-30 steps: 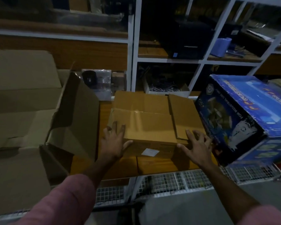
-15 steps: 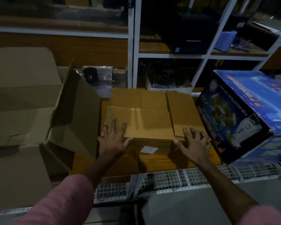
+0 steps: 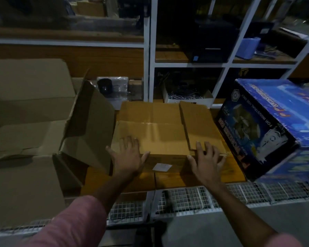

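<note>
A closed brown cardboard box (image 3: 161, 129) sits on a wooden shelf board (image 3: 194, 179) in the middle of the view, a white label on its front face. My left hand (image 3: 128, 154) lies flat on the box's near left top edge, fingers spread. My right hand (image 3: 206, 157) rests with spread fingers on the near right corner, over the loose top flap. Neither hand grips anything.
A large open cardboard box (image 3: 30, 122) stands at the left, one flap leaning toward the brown box. A blue printed carton (image 3: 268, 129) sits tilted at the right. White metal racking (image 3: 151, 56) with dark items rises behind. Wire mesh (image 3: 185, 198) fronts the shelf.
Both hands have slid slightly forward onto the top of the brown box. The box has stayed in place.
</note>
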`<state>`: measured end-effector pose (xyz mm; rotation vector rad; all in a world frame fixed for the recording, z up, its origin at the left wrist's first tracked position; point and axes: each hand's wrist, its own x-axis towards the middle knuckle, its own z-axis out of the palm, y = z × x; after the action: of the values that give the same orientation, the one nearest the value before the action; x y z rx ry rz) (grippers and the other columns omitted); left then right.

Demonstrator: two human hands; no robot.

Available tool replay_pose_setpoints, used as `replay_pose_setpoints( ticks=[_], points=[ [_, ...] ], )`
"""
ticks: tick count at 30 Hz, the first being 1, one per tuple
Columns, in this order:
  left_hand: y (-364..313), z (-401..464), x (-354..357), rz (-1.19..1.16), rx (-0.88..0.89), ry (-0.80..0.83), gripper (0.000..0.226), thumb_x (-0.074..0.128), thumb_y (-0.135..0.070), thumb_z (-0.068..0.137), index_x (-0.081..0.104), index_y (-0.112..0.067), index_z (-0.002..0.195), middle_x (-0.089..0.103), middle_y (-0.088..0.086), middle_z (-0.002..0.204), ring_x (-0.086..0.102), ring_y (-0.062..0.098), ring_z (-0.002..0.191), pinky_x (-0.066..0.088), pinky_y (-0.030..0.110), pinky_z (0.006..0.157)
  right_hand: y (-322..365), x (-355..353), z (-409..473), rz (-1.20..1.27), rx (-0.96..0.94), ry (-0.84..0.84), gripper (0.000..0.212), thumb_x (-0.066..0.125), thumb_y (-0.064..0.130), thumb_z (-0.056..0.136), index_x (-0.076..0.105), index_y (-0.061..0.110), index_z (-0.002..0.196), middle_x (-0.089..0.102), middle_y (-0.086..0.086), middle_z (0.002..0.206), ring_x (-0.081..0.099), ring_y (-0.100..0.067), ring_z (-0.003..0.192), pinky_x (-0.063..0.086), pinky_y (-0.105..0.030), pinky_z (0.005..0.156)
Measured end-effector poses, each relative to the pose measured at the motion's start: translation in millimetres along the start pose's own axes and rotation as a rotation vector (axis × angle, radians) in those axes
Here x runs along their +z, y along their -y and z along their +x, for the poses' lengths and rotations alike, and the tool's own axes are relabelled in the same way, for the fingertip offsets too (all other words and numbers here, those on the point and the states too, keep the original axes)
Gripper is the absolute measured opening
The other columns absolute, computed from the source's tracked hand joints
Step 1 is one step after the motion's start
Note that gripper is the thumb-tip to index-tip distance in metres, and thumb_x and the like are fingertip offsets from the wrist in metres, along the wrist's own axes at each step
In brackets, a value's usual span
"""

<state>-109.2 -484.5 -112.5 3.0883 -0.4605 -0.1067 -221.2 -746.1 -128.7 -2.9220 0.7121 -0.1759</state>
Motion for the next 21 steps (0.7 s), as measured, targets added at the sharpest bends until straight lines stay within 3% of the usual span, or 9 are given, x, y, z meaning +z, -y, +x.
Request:
replay_pose_setpoints(
  ticks=[3, 6, 8, 10, 13, 17, 21],
  points=[
    [-16, 9, -3, 0.019, 0.231, -0.003, 0.064, 0.018, -0.050, 0.106, 0.016, -0.015, 0.159, 0.006, 0.008, 0.169, 0.003, 0.034, 0.154, 0.013, 0.070, 0.116, 16, 6, -18, 0.111, -0.094, -0.203, 0.049, 0.068, 0.034, 0.089, 0.053, 0.022, 0.134, 0.049, -0.014, 0.130, 0.046, -0.035, 0.121, 0.040, -0.057, 0.096],
    [-30, 16, -4, -0.022, 0.379, -0.007, 0.057, 0.023, -0.043, 0.106, 0.017, -0.021, 0.158, 0.009, 0.010, 0.168, 0.005, 0.034, 0.154, 0.011, 0.064, 0.119, 26, 12, -25, 0.171, -0.297, -0.219, 0.034, 0.057, 0.036, 0.093, 0.058, 0.017, 0.122, 0.053, -0.008, 0.114, 0.053, -0.028, 0.106, 0.047, -0.046, 0.087],
    [-40, 21, -3, -0.049, 0.370, -0.004, 0.054, 0.026, -0.042, 0.106, 0.021, -0.026, 0.157, 0.013, 0.009, 0.167, 0.008, 0.035, 0.153, 0.012, 0.064, 0.118, 26, 10, -19, 0.168, -0.370, -0.139, 0.041, 0.045, 0.043, 0.098, 0.056, 0.017, 0.128, 0.050, -0.006, 0.120, 0.052, -0.026, 0.109, 0.048, -0.044, 0.087],
    [-48, 28, -3, -0.074, 0.330, -0.023, 0.048, 0.029, -0.042, 0.105, 0.032, -0.027, 0.150, 0.021, 0.009, 0.164, 0.014, 0.037, 0.151, 0.017, 0.066, 0.115, 22, 6, -9, 0.193, -0.344, -0.114, 0.045, 0.045, 0.045, 0.100, 0.051, 0.018, 0.136, 0.046, -0.009, 0.135, 0.048, -0.028, 0.121, 0.046, -0.046, 0.097],
    [-53, 40, -4, -0.095, 0.316, -0.046, 0.038, 0.029, -0.044, 0.104, 0.040, -0.027, 0.137, 0.032, 0.009, 0.158, 0.022, 0.036, 0.147, 0.023, 0.067, 0.113, 13, -3, 10, 0.144, -0.259, -0.120, 0.054, 0.046, 0.047, 0.101, 0.042, 0.019, 0.148, 0.037, -0.017, 0.153, 0.040, -0.035, 0.134, 0.036, -0.052, 0.109],
    [-56, 51, -6, -0.083, 0.329, -0.094, 0.033, 0.035, -0.046, 0.103, 0.042, -0.029, 0.130, 0.043, 0.008, 0.146, 0.034, 0.032, 0.138, 0.031, 0.065, 0.107, -7, -19, 42, 0.118, -0.068, -0.069, 0.067, 0.037, 0.051, 0.103, 0.023, 0.015, 0.159, 0.025, -0.023, 0.161, 0.034, -0.040, 0.142, 0.030, -0.054, 0.114],
    [-53, 56, -3, -0.082, 0.319, -0.178, 0.032, 0.040, -0.048, 0.098, 0.048, -0.026, 0.120, 0.051, 0.004, 0.130, 0.045, 0.028, 0.122, 0.035, 0.060, 0.099, -35, -20, 67, 0.017, 0.033, -0.071, 0.075, 0.024, 0.059, 0.097, 0.030, 0.010, 0.154, 0.016, -0.025, 0.164, 0.010, -0.042, 0.152, 0.015, -0.057, 0.122]
  ],
)
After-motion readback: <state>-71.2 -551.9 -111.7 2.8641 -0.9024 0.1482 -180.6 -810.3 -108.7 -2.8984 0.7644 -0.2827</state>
